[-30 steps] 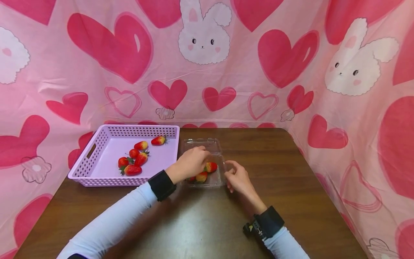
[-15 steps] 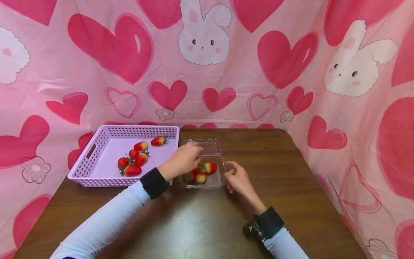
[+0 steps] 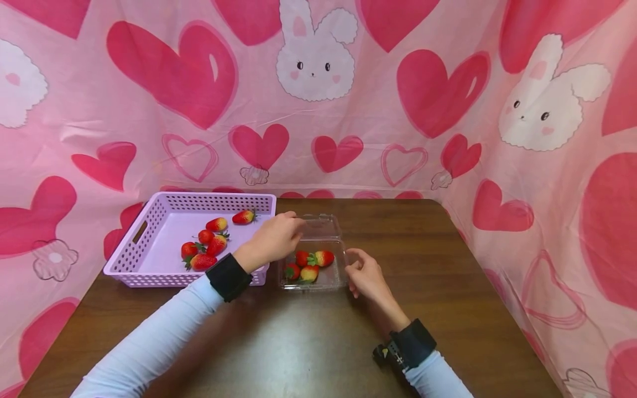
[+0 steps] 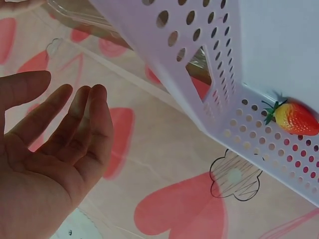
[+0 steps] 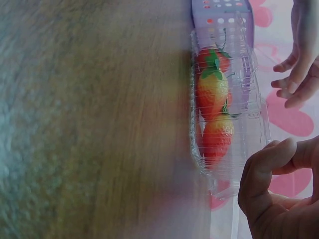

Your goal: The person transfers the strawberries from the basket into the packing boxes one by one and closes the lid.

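A clear plastic clamshell box point(image 3: 341, 275) sits mid-table with its lid point(image 3: 320, 225) folded back; several strawberries point(image 3: 309, 272) lie in it. My left hand point(image 3: 276, 236) hovers over the box's left rim, beside the lilac basket point(image 3: 149, 221). The left wrist view shows the left hand point(image 4: 55, 149) palm up, fingers relaxed and empty. My right hand point(image 3: 364, 272) rests on the table at the box's right wall, fingers loosely curled and holding nothing. In the right wrist view the right hand point(image 5: 279, 191) sits next to the box point(image 5: 255, 74); whether it touches the box I cannot tell.
Several more strawberries point(image 3: 217, 224) lie in the perforated basket, one strawberry point(image 4: 296, 117) near its far wall. A pink heart-and-bunny cloth point(image 3: 318, 110) closes off the back and both sides. Bare brown tabletop point(image 3: 308, 342) stretches in front of the box.
My left hand has lifted out of the clear box and moved left toward the basket, uncovering the strawberries in the box. The right hand has stayed put.
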Demonstrator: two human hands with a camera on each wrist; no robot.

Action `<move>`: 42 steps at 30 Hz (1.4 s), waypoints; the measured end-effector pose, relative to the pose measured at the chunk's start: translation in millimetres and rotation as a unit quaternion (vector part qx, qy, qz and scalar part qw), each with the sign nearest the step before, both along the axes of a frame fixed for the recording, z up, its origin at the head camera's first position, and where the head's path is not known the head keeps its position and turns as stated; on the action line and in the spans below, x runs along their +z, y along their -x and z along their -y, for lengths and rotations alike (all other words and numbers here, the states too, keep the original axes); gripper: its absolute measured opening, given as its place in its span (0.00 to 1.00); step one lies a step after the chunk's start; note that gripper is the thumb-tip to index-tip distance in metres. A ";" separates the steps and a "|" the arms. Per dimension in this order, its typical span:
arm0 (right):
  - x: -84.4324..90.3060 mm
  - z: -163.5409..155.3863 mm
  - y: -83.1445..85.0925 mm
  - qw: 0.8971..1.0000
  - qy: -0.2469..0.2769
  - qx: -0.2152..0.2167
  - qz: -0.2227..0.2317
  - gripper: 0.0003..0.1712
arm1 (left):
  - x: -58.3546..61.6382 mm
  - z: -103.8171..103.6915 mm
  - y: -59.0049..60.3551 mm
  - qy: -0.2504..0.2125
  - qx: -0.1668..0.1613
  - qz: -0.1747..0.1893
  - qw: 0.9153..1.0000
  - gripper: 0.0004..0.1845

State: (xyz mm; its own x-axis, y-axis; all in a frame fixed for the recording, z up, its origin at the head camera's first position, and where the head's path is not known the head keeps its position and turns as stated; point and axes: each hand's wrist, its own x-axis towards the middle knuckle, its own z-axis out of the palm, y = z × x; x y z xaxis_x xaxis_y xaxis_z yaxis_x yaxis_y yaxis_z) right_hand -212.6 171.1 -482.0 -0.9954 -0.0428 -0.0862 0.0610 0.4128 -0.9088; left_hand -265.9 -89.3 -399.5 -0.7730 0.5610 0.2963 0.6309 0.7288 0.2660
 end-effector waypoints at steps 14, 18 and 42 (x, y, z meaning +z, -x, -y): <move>-1.8 1.7 -0.9 1.000 -0.003 -0.004 0.005 0.27 | -5.3 21.2 4.2 0.001 0.032 0.000 1.000 0.11; -1.8 2.0 -0.9 1.000 -0.002 -0.005 0.009 0.27 | -6.0 27.4 5.0 0.004 0.041 0.004 0.999 0.11; 0.3 1.0 1.4 1.000 -0.001 -0.006 0.007 0.26 | -2.4 69.7 4.6 0.025 0.099 0.015 0.995 0.14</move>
